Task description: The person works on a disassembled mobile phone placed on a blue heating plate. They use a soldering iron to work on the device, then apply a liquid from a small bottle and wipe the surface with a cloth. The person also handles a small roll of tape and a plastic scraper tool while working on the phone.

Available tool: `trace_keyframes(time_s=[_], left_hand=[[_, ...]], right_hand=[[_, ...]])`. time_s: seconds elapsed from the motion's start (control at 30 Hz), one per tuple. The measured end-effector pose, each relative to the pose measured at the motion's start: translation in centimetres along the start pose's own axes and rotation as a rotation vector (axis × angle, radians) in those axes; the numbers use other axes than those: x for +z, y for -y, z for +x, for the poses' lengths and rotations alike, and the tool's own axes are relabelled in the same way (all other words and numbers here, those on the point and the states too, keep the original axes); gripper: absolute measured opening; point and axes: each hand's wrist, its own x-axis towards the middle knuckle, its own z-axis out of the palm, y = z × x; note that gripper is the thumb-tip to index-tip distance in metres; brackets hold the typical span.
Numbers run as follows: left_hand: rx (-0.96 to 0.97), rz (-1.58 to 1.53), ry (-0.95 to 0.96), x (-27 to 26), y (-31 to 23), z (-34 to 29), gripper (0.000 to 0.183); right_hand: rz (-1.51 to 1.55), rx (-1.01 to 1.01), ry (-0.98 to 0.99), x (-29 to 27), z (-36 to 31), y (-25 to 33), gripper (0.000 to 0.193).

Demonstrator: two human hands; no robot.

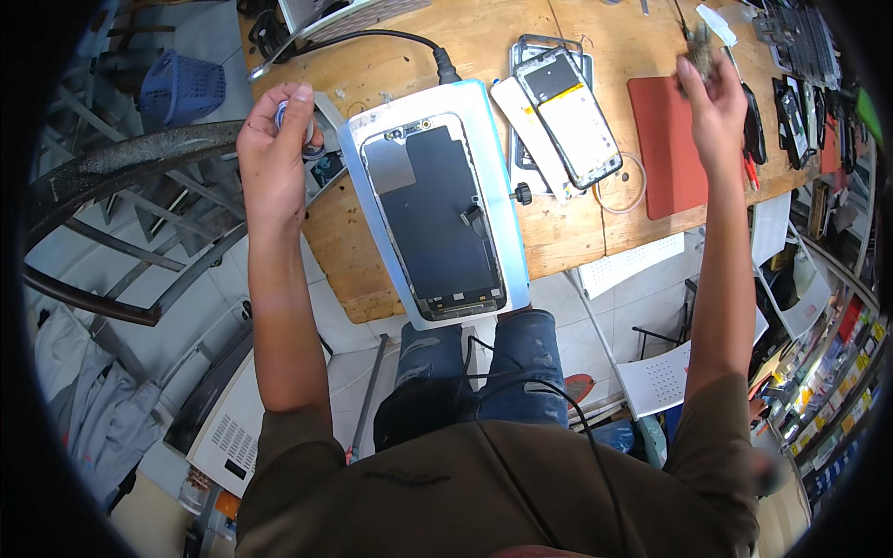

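Note:
A phone screen panel (437,223), dark side up in a thin frame, lies on a blue-and-white plate device (355,167) with a black side knob (523,193). My left hand (274,153) is closed left of this device, thumb and fingers around a small round, whitish-blue thing like a spool (282,113), mostly hidden. Over the far right of the table, my right hand (716,116) is closed on a grey-brown object (699,54), too blurred to name. An opened phone (581,126) with its insides showing rests between the device and a red-brown mat (662,158).
A black cable (372,34) runs from the device's far end across the wooden table (642,56). Stacked dark phone parts (795,46) crowd the far right. A blue basket (186,88) and a dark metal chair frame (130,153) stand left. A clear ring (642,177) lies near the mat.

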Motion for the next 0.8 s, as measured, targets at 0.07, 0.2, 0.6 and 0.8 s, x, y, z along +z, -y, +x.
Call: trace_keyframes(time_s=[0.07,0.2,0.6,0.8], left_hand=[[0.000,0.002,-0.071,0.4,-0.4,0.1,0.024],[-0.012,-0.081,-0.209,1.2,0.0,1.2,0.023],[0.106,-0.136,-0.552,1.3,2.7,6.5,0.018],[0.101,-0.059,-0.506,1.0,3.2,7.1,0.020]], right_hand=[[0.023,-0.071,0.042,1.7,2.1,1.7,0.039],[-0.105,-0.146,0.090,6.0,3.8,6.8,0.033],[-0.358,-0.182,0.328,12.7,4.4,10.8,0.032],[-0.207,-0.312,0.519,15.1,5.4,12.8,0.028]])
